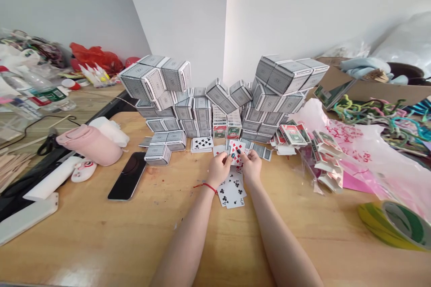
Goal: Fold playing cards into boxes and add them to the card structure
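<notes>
Both my hands meet at the middle of the wooden table (101, 233). My left hand (218, 168), with a red string on its wrist, and my right hand (251, 166) pinch the same red-pip playing card (236, 151) from either side, fingers closed on it. Under the hands lie loose face-up cards (232, 190), clubs showing. Just behind stands a stack of grey card boxes (202, 112) built in rows, with two higher clusters (156, 78) (286, 76) at left and right. A face-up spade card (202, 143) lies by the stack's foot.
A black phone (128, 176) lies left of my hands, beside a pink pouch (89, 143) and white items. Opened card packs (303, 139) and pink plastic bags (363, 152) crowd the right. A green-yellow tape roll (397, 224) sits at the right edge. Bottles and clutter fill the far left.
</notes>
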The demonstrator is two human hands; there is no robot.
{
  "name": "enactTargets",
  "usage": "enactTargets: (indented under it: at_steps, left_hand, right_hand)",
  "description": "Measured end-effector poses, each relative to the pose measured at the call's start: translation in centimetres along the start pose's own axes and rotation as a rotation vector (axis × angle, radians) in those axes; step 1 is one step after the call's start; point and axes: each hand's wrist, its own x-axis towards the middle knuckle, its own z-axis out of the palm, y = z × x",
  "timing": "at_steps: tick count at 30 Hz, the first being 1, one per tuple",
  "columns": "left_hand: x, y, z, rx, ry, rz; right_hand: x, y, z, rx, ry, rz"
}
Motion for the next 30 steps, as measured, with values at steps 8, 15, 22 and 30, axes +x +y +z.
enactTargets:
  at_steps: [8, 15, 22, 30]
  left_hand:
    - [0.1, -0.1, -0.1, -0.051, -0.009, -0.056]
    - [0.3, -0.5, -0.5, -0.261, 0.088, -0.108]
    - [0.6, -0.9, -0.8, -0.249, 0.1, -0.093]
    - [0.8, -1.4, -1.0, -0.153, 0.194, -0.122]
  right_hand:
    - [-0.1, -0.1, 0.0, -0.022, 0.003, 0.0]
    - [0.4, 0.7, -0.2, -0.019, -0.091, 0.047]
    - [0.3, 0.7, -0.1, -0.132, -0.135, 0.015]
    - [0.1, 0.2, 0.0, -0.079, -0.271, -0.008]
